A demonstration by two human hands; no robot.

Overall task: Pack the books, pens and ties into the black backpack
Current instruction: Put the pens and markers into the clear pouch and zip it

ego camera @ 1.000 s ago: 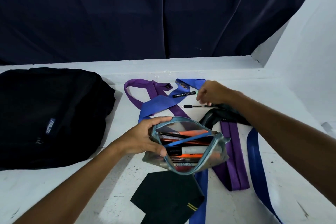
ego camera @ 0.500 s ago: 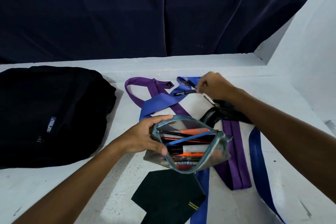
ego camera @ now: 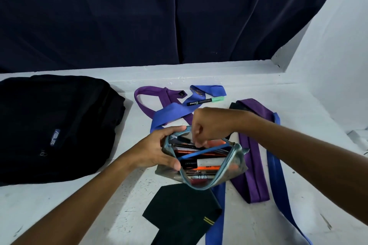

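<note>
Head view, looking down on a white painted bench (ego camera: 59, 201) backed by a dark blue curtain (ego camera: 139, 16).

Centre: a clear plastic pencil pouch with a light blue zip (ego camera: 201, 162), mouth gaping wide, stuffed with pens lying lengthwise: a blue stick pen (ego camera: 203, 152) slanted across the top, orange-barrelled pens beneath, a marker with black and white sections (ego camera: 203, 163) below that, more at the bottom too blurred to sort out.

Left hand (ego camera: 157, 151) at the pouch's left end, thumb over the near rim and fingers curled over the far rim, grip tight on the opening. Right hand (ego camera: 211, 125) reaching in from above the far rim, fingers bunched and dipped among the pens; whether anything sits in that grip, impossible to tell.

Far left: a black fabric backpack with a small blue logo patch (ego camera: 51, 125), lying flat, well apart from the pouch.

Behind the pouch: a black marker with a mint green cap (ego camera: 205, 101) resting across a blue fabric tie (ego camera: 173, 113), itself crossing a purple fabric tie (ego camera: 253, 155). Nearest the camera: a black tie with two thin yellow stripes (ego camera: 179, 211), its tip just below the pouch.
</note>
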